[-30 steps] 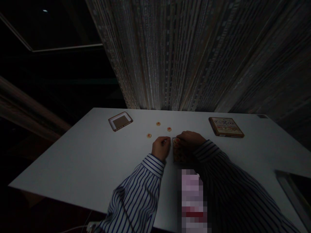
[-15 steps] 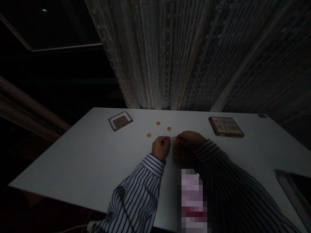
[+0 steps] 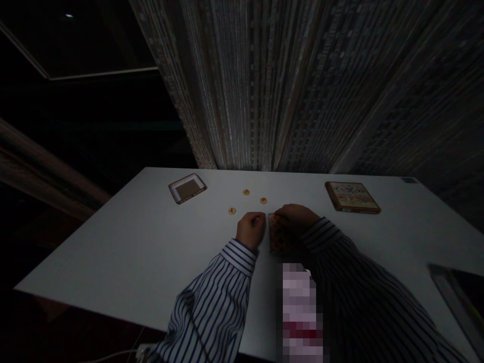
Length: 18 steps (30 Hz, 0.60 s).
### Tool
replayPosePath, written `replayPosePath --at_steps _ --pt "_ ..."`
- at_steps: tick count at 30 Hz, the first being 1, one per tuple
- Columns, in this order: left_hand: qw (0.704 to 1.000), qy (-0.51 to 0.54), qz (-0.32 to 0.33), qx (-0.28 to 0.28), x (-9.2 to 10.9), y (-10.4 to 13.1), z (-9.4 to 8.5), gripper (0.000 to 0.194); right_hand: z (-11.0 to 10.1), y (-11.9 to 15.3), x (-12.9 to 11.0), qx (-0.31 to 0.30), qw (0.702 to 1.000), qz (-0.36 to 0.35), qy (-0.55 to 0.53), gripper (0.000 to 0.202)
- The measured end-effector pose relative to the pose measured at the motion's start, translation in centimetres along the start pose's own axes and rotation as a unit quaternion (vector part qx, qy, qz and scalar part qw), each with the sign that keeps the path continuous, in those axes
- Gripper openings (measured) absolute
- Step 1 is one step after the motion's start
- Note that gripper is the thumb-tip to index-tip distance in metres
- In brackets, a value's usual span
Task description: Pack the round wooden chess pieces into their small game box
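A shallow box of round xiangqi pieces (image 3: 278, 239) lies between my hands, its right part in shadow and covered by my right hand. My left hand (image 3: 250, 229) is curled closed right at the box's left edge, and what its fingers hold, if anything, is hidden. Over the far end of the box, my right hand (image 3: 297, 218) has its fingertips pressed together at a piece in the corner; whether they grip it I cannot tell. Beyond my left hand lie three loose xiangqi pieces with red marks: one near (image 3: 232, 210), one farther back (image 3: 246, 192), one to the right (image 3: 263, 200).
On the white table (image 3: 132, 252), a rectangular lid or tray (image 3: 188, 188) sits at the far left. At the right is a flat printed box (image 3: 352, 197). A dark flat object (image 3: 459, 297) lies at the near right edge. String curtains (image 3: 242, 91) hang behind the table.
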State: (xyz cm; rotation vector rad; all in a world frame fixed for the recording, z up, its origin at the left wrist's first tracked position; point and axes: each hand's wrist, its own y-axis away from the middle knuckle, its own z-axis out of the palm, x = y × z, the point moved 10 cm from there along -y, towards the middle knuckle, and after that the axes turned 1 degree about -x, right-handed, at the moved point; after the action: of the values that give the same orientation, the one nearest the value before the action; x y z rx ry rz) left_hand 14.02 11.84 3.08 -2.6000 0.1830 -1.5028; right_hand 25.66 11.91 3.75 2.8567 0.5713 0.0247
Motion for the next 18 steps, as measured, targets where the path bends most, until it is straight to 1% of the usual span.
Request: replayPosePath --at_steps 6,18 --pt "1.000 0.002 0.004 0.003 -0.20 0.03 0.06 0.013 0.13 -0.10 -0.20 -0.001 1.000 -0.011 0.005 0.033" --pt "1.000 -0.005 0.003 -0.003 0.00 0.08 0.10 0.013 0.08 -0.17 -0.24 -0.004 1.000 -0.009 0.003 0.034"
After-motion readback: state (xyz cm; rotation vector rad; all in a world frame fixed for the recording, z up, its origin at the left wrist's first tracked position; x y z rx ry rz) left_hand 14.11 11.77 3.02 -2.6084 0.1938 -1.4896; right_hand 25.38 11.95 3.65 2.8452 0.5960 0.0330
